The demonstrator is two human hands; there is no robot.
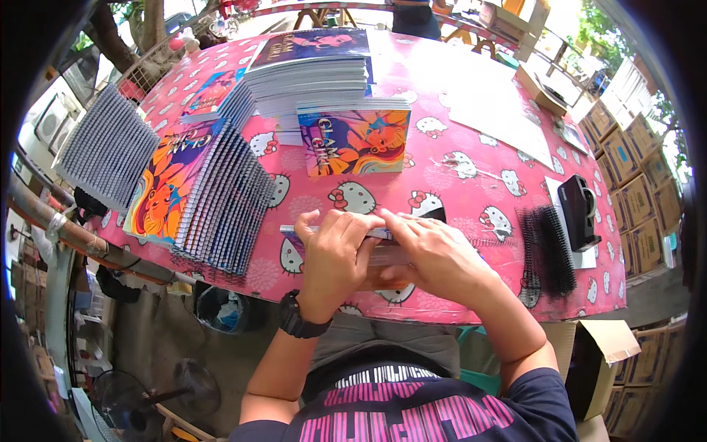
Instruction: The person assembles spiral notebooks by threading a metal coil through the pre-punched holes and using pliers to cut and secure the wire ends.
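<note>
Apparently, many notebooks are bound; one booklet is held between left hand and right hand; black coils are left.

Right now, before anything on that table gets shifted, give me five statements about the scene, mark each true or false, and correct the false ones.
1. The left hand and right hand come together over a partly hidden item. True.
2. A watch is worn on the right wrist. False: the black watch is on the left wrist.
3. Spiral-bound notebooks stand stacked on the left side of the table. True.
4. The black coils lie left of both hands. False: the black coils lie to their right.
5. The tablecloth is plain green. False: the tablecloth is pink with cartoon cat faces.
</note>
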